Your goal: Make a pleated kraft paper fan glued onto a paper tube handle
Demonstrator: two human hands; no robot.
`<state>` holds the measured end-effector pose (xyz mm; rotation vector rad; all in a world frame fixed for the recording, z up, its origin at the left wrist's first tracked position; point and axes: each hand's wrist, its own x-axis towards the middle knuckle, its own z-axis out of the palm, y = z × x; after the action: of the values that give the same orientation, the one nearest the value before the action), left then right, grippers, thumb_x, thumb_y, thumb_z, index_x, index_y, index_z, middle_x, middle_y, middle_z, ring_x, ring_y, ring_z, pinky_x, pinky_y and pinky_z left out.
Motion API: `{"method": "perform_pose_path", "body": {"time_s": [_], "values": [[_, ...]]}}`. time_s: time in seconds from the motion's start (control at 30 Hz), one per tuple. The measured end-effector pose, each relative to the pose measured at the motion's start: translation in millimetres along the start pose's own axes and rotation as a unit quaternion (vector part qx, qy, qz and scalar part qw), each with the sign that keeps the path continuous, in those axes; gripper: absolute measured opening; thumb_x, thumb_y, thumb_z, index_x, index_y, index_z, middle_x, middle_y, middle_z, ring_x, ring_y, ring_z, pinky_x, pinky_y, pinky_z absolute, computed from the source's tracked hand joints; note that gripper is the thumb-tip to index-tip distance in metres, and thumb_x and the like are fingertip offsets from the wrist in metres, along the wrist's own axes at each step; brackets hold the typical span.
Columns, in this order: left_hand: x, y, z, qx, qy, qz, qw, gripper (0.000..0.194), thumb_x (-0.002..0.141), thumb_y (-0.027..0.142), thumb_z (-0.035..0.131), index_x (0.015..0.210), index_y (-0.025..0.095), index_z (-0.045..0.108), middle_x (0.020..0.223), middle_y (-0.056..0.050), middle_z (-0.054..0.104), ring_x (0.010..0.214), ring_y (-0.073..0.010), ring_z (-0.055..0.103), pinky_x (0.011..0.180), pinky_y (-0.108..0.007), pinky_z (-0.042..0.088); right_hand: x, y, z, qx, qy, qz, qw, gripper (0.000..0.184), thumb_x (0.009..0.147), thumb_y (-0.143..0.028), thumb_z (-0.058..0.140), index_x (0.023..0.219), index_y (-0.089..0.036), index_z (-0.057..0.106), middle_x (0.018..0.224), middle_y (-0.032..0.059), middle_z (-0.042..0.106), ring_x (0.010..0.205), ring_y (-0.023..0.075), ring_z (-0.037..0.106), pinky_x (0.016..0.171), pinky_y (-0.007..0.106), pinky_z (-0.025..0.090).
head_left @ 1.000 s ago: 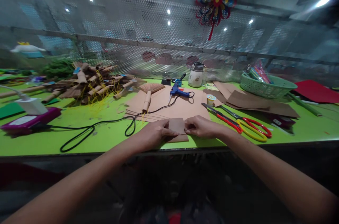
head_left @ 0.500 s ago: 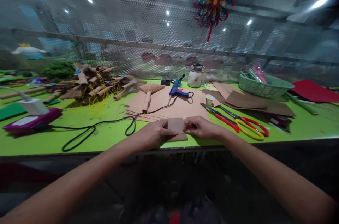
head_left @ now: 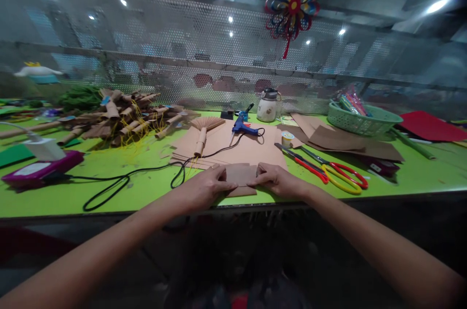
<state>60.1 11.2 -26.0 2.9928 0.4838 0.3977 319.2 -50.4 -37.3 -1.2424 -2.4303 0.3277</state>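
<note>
A small piece of brown kraft paper [head_left: 239, 175] lies between my hands near the table's front edge, over another brown sheet [head_left: 242, 192]. My left hand [head_left: 207, 185] grips its left side, thumb on top. At its right side, my right hand [head_left: 274, 178] pinches the paper between thumb and curled fingers. Just beyond, a blue glue gun [head_left: 243, 127] rests on large kraft sheets [head_left: 255, 149], its black cord running left. Left of the gun is a pleated paper fan [head_left: 206, 126] with a rolled handle.
Red-handled and yellow-handled scissors [head_left: 341, 177] lie to the right. Behind them are more brown sheets [head_left: 337, 139] and a green basket [head_left: 365, 121]. A jar [head_left: 267, 107] stands at the back. Rolled paper pieces [head_left: 127, 119] pile up left, behind a purple power strip [head_left: 44, 169].
My fingers have shifted on the small paper; my hands are slightly farther apart and more of its width shows. The whole view has moved slightly.
</note>
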Motion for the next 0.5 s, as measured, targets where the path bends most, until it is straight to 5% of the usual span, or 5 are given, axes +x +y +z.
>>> {"method": "perform_pose_path", "body": {"time_s": [0.13,0.5], "values": [[-3,1,-4.1,0.026,-0.032,0.026,0.999,0.037,0.087,0.019,0.045,0.12,0.027,0.059,0.09,-0.006,0.052,0.082,-0.0178,0.047,0.069,-0.026,0.038,-6,-3,-1,-0.042,0.007,-0.03,0.999,0.03,0.09,-0.016,0.045,0.108,-0.022,0.069,0.081,0.0058,0.051,0.076,0.0153,0.048,0.066,0.024,0.038],[-11,3,-4.2,0.013,-0.004,0.025,1.0,0.029,0.084,0.012,0.047,0.105,0.02,0.065,0.092,-0.008,0.053,0.085,-0.0179,0.05,0.073,-0.025,0.04,-23,-16,-4,-0.12,-0.007,-0.038,0.992,0.038,0.078,-0.004,0.051,0.114,-0.012,0.06,0.1,0.0136,0.054,0.094,0.0217,0.047,0.081,0.031,0.042]]}}
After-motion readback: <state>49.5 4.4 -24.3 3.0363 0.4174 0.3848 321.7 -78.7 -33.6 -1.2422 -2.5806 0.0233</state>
